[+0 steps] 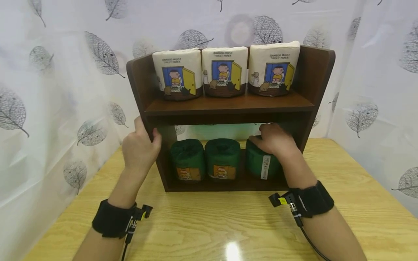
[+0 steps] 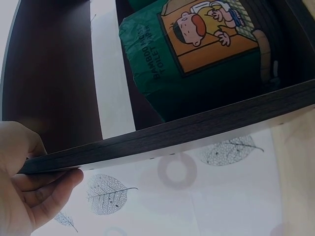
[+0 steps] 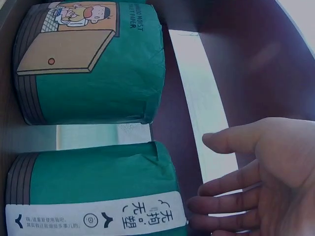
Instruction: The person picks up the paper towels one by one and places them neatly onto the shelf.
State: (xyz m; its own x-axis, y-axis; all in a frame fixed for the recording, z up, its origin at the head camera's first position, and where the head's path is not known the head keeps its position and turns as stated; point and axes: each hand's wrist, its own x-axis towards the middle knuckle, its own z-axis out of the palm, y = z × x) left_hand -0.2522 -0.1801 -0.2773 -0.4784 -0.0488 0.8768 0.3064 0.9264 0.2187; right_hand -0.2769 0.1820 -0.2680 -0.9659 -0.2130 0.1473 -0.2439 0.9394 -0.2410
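My left hand [image 1: 140, 146] grips the left side panel of a dark brown two-tier shelf [image 1: 228, 104], thumb inside and fingers outside, as the left wrist view shows. On the lower tier sit green-wrapped toilet paper rolls: a left roll [image 1: 187, 159], a middle roll [image 1: 222, 159] and a right roll [image 1: 262, 163]. Over the top of the right roll reaches my right hand [image 1: 273, 139]. In the right wrist view its fingers [image 3: 229, 202] extend loosely, fingertips right at the end of that roll. The right roll turns a white printed strip [image 3: 98, 219] forward, while its neighbours show cartoon doors.
Three cream toilet paper rolls stand on the upper tier: a left one [image 1: 177, 74], a middle one [image 1: 224, 72] and a right one [image 1: 273, 69]. The shelf stands on a light wood table [image 1: 209, 217]. Behind hangs a leaf-patterned white curtain [image 1: 78, 21].
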